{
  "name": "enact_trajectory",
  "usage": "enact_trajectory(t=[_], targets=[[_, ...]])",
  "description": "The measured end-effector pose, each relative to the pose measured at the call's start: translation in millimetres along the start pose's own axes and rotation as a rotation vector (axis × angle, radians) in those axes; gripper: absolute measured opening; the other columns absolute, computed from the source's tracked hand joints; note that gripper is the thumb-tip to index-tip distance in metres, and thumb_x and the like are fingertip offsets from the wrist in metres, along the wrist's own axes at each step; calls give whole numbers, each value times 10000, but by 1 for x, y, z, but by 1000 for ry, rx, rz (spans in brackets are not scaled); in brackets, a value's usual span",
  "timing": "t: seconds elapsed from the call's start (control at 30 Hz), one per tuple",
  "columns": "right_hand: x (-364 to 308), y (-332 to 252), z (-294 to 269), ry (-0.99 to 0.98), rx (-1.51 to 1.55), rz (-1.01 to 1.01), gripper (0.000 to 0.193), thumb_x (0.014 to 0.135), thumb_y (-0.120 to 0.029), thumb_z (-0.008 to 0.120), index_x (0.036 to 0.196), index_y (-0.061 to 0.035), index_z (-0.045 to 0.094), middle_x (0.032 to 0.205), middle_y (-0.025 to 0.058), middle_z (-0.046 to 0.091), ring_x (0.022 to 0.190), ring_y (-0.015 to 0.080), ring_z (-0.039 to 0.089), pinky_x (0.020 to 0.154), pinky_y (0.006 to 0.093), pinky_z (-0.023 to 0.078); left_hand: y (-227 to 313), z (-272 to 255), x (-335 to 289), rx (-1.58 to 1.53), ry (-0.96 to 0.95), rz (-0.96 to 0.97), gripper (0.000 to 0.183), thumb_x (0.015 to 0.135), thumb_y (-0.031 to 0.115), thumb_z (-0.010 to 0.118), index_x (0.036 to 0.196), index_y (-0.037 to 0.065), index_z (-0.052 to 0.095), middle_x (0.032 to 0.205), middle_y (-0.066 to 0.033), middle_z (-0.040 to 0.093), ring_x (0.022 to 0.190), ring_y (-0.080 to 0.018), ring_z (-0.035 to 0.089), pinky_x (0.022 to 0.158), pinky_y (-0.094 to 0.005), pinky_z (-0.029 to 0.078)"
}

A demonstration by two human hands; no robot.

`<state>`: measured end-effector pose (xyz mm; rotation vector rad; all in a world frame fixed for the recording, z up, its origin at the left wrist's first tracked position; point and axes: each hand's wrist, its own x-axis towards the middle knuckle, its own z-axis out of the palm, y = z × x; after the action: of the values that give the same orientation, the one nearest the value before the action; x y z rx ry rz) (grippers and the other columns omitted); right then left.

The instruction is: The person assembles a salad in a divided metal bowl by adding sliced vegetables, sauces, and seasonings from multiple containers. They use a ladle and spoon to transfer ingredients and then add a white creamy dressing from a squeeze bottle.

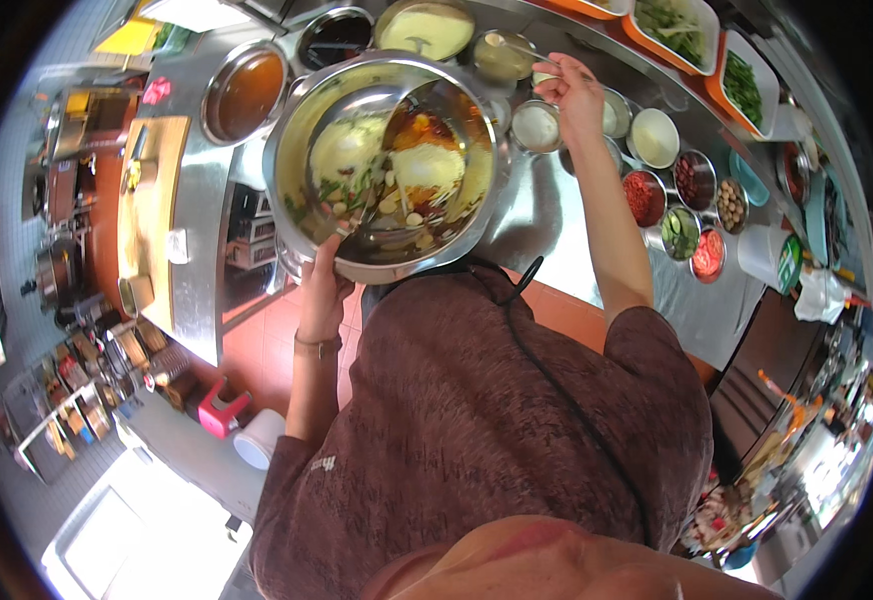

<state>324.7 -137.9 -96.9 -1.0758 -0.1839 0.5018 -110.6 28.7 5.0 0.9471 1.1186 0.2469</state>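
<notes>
Fingers of my left hand (325, 288) clamp the near rim of the large steel bowl (407, 268), which covers the front edge of the tabletop (532, 235); I cannot tell what supports it underneath. If that single grip slips, the bowl could tip, spilling pale powder (427, 170) and red sauce (422, 128). Farther off, my right hand (574, 95) pinches a thin-handled spoon (519, 46) above a round tin (502, 66); an unsteady wrist could scatter any load or knock the crowded white-filled container (536, 126).
</notes>
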Motion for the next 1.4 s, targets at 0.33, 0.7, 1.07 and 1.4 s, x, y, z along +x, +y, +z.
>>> enact_trajectory(t=[0.33, 0.7, 1.07, 1.4], targets=[[-94, -54, 133, -593, -423, -148, 286, 1109, -199, 513, 1229, 9, 667, 1027, 131, 772, 704, 124, 693, 612, 239, 476, 10, 8, 6, 20, -34, 21, 231, 1045, 292, 587, 1013, 80, 673, 665, 65, 535, 448, -38, 369, 408, -242, 214], [-49, -53, 102, -308, -107, -24, 291, 1104, -220, 528, 1226, 18, 643, 1027, 181, 765, 701, 162, 697, 625, 267, 483, 11, 21, -2, -12, 9, 50, 246, 1041, 304, 599, 1087, 79, 689, 729, 59, 608, 466, -28, 406, 413, -227, 232], [99, 91, -26, 129, -404, 82, 212, 1080, -177, 507, 1152, -7, 610, 968, 136, 780, 567, 170, 703, 465, 265, 463, 7, 23, -15, -11, 112, -9, 213, 1066, 272, 578, 1010, 78, 648, 648, 60, 537, 445, -25, 361, 395, -232, 229], [102, 94, -25, 144, -304, 151, 232, 1090, -175, 493, 1188, 2, 607, 995, 164, 780, 567, 183, 704, 454, 255, 452, 3, 27, -20, -32, 109, 10, 240, 1062, 280, 547, 1093, 64, 645, 701, 47, 574, 480, -16, 390, 414, -216, 230]])
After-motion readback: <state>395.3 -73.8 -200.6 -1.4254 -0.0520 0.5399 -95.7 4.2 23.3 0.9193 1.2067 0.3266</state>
